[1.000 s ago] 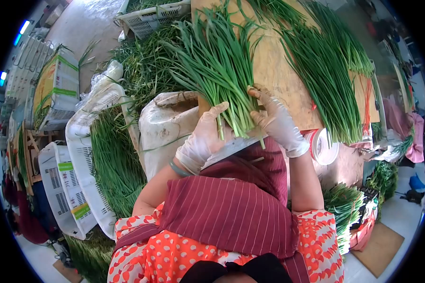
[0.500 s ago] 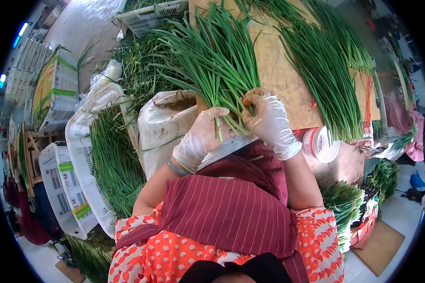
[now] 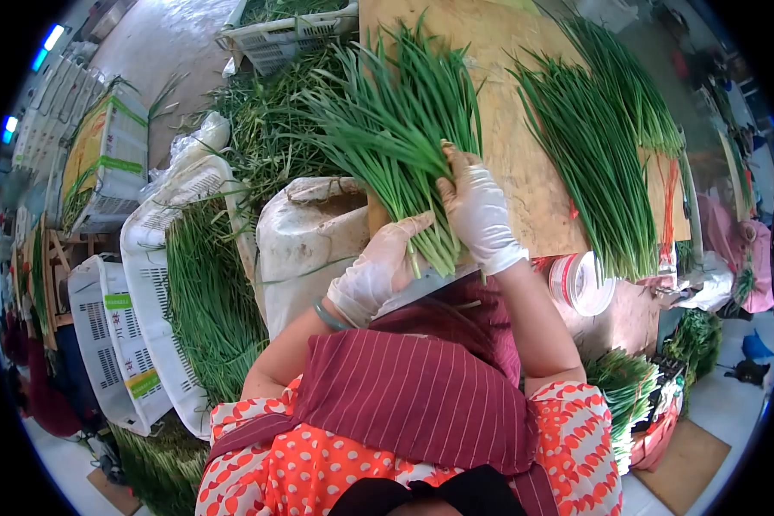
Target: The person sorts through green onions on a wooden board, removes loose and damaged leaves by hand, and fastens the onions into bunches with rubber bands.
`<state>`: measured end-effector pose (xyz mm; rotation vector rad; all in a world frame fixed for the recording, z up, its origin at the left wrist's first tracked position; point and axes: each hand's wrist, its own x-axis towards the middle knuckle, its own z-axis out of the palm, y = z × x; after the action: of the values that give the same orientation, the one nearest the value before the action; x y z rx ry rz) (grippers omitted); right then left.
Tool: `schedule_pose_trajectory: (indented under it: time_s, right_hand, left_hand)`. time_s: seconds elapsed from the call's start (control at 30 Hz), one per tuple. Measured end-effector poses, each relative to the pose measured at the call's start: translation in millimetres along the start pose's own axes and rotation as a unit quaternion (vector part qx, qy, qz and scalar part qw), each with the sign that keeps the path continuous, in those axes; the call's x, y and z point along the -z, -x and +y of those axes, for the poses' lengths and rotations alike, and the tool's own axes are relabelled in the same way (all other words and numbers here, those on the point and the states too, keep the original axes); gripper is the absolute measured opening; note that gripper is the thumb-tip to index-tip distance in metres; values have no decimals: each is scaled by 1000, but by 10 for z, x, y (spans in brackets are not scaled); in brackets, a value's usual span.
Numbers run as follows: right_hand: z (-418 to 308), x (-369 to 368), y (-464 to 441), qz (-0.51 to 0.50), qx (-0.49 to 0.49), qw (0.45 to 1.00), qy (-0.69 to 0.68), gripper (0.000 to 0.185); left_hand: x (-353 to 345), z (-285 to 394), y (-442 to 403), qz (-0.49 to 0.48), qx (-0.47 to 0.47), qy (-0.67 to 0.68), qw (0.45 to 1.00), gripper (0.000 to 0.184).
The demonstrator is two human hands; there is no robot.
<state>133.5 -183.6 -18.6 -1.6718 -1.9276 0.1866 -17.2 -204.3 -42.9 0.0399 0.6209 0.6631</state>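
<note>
A loose bunch of long green stalks (image 3: 396, 129) fans out over the left part of a wooden board (image 3: 525, 198), its pale ends towards my body. My left hand (image 3: 378, 262), in a whitish glove, is closed round the stalks near their pale ends. Higher on the bunch, at its right side, my gloved right hand (image 3: 475, 202) grips the stalks with bent fingers. Its fingertips look stained brown. A larger pile of the same stalks (image 3: 589, 155) lies on the board to the right.
White crates (image 3: 181, 301) with greens stand at the left, and another crate (image 3: 292, 34) at the top. Loose greens (image 3: 275, 129) lie left of the board, above a white sack (image 3: 305, 241). Right of my lap are a round clear tub (image 3: 589, 284) and red strings (image 3: 669, 206).
My right hand has moved up along the bunch, and the stalks have shifted and drawn closer together. My left hand stays near the pale ends. The whole view has shifted slightly.
</note>
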Motion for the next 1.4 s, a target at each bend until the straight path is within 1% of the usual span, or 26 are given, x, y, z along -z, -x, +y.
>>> schedule_pose_trajectory:
  time_s: [0.07,0.17,0.23,0.27,0.33,0.43,0.5,0.53,0.57,0.67,0.77,0.8,0.83,0.87,0.9,0.97,1.0,1.03,1.1,1.13,1.17,1.23,1.27,1.33,1.37,1.4]
  right_hand:
    - [139,-150,21,34,-84,988,-126,44]
    - [326,-194,71,66,-153,969,-185,42]
    - [339,-153,84,100,-121,973,-169,42]
    - [237,-14,50,104,-112,988,-26,44]
    - [21,236,-99,106,-95,983,119,46]
    - [-285,297,-368,86,-10,994,73,52]
    - [-456,152,-560,-47,-51,997,15,55]
    - [-467,38,-666,-68,-56,996,6,42]
    - [-372,-92,-756,-67,-50,996,4,42]
    - [-176,-275,-996,-84,-116,973,-182,22]
    - [-215,22,-1293,-173,-106,978,-46,21]
    - [-261,92,-1403,-172,-103,979,-45,21]
    - [-306,140,-1517,-126,-45,966,-223,28]
    - [-357,175,-1622,-78,16,916,-393,36]
    - [-426,207,-1710,-83,20,916,-393,36]
    - [-531,217,-1864,16,53,973,-224,50]
    - [-515,130,-1883,-9,35,973,-226,54]
    - [-498,43,-1903,-34,17,973,-228,59]
    - [-647,41,-1707,-154,48,986,-51,72]
    - [-616,4,-1774,-268,-9,963,34,79]
    - [-421,-92,-1810,-269,-8,963,35,79]
    - [-131,-224,-1808,-166,-63,983,-52,74]
    - [-141,-210,-1799,-168,-63,982,-51,74]
    - [-253,-117,-1759,0,-88,972,216,58]
    - [-314,-118,-1772,-1,-87,972,218,58]
    - [-375,-133,-1791,82,-1,969,235,56]
  left_hand:
    - [-22,-9,31,7,-15,8,1000,21]
    - [4,-30,25,9,-25,22,999,22]
    - [9,-39,5,1,-27,30,999,23]
    - [12,-40,5,-8,-23,13,1000,23]
    - [-20,-47,23,-18,-23,0,1000,23]
    - [-120,-85,70,-2,-38,-14,999,23]
    - [-94,-112,77,-65,-29,16,997,24]
    - [-136,-116,95,-46,-47,-14,998,26]
    - [-185,-116,135,-46,-53,-14,997,26]
    - [-235,-92,198,-86,-63,-18,994,28]
    - [-243,-110,140,-43,-44,-31,998,28]
    - [-151,-210,15,-24,-87,-52,995,27]
    - [45,-296,-161,-25,-90,-51,994,27]
    - [303,-378,-377,-142,-62,36,987,29]
    - [524,-452,-558,-256,-34,124,958,31]
    - [530,-557,-635,-366,-13,210,907,33]
    - [457,-659,-683,-223,-200,-95,949,27]
    - [342,-654,-630,-163,-246,-127,947,34]
    - [107,-639,-522,-25,-316,-198,927,54]
    - [-56,-485,-298,16,-287,-238,928,45]
    - [-129,-400,-181,58,-255,-278,924,41]
    - [-110,-398,-196,43,-279,-282,917,42]
    - [-122,-390,-179,48,-265,-282,921,42]
    - [-150,-372,-151,51,-247,-284,925,42]
    - [-160,-365,-151,56,-245,-290,923,43]
    - [-180,-368,-142,59,-245,-296,921,44]
